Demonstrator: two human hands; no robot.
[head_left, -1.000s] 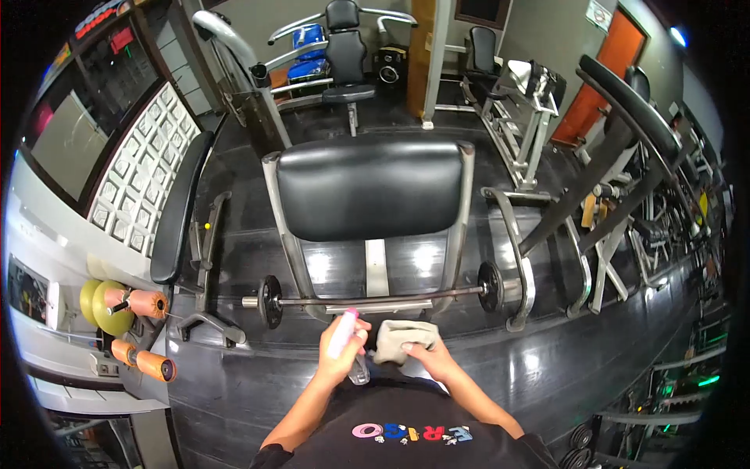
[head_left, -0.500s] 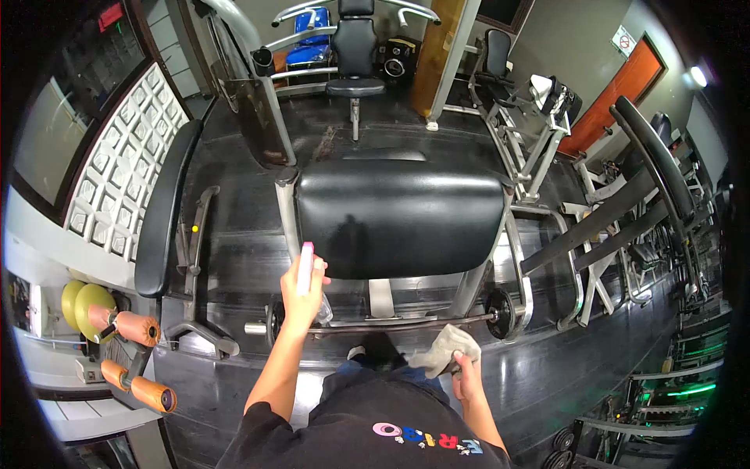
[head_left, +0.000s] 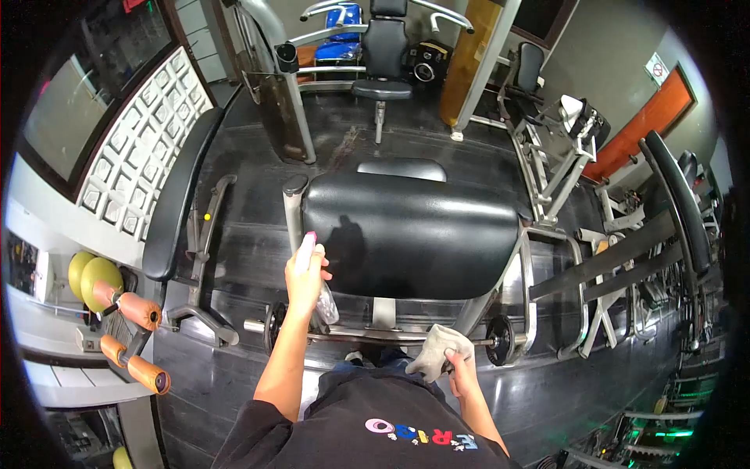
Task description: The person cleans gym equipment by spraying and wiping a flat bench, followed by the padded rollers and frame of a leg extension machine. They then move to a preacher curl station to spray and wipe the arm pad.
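Observation:
My left hand [head_left: 304, 277] is wrapped round the neck of a spray bottle [head_left: 327, 305]. Its white and pink spray head tops my fist, and the clear body hangs below. The bottle is beside the left end of a black padded bench [head_left: 414, 234], the pad of a gym machine. In my right hand [head_left: 461, 371] a crumpled grey cloth [head_left: 439, 349] is gripped, low and in front of my body. Behind the cloth runs a barbell [head_left: 375, 336] with a small plate at each end, below the pad.
A long black bench [head_left: 181, 195] stands on the left, near orange foam rollers [head_left: 141, 310] and greenish balls [head_left: 101, 281]. A seated machine [head_left: 383, 47] is ahead. More machine frames [head_left: 555, 164] and a tilted padded bench [head_left: 676, 199] are on the right.
The view has shifted left, so the machines appear farther right. The spray bottle's clear body shows more now. The cloth is folded closer in my right hand.

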